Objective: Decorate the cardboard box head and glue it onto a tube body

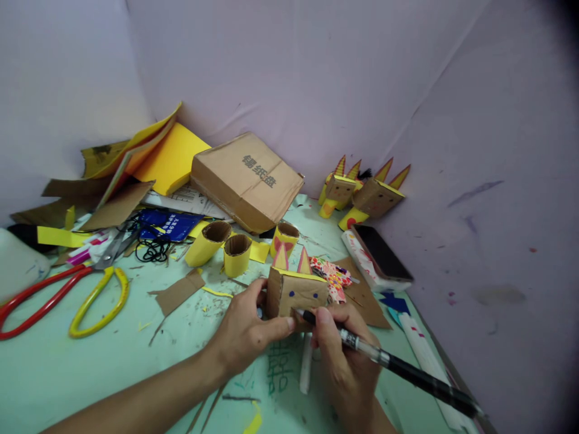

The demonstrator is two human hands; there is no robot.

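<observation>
Right of the scissors [108,295], the left forearm slants in from the lower left, and the left hand [246,328] pinches the near-left side of a small eared cardboard box [301,284], thumb along its lower front, fingers bent behind and partly hidden. The box sits at the centre, in front of the yellow tubes [236,259]. To its right, the right hand [350,355], wrist low, clamps thumb and fingers around a pen [416,371] sloping down rightward, its tip at the box's front below two blue dots [292,295].
</observation>
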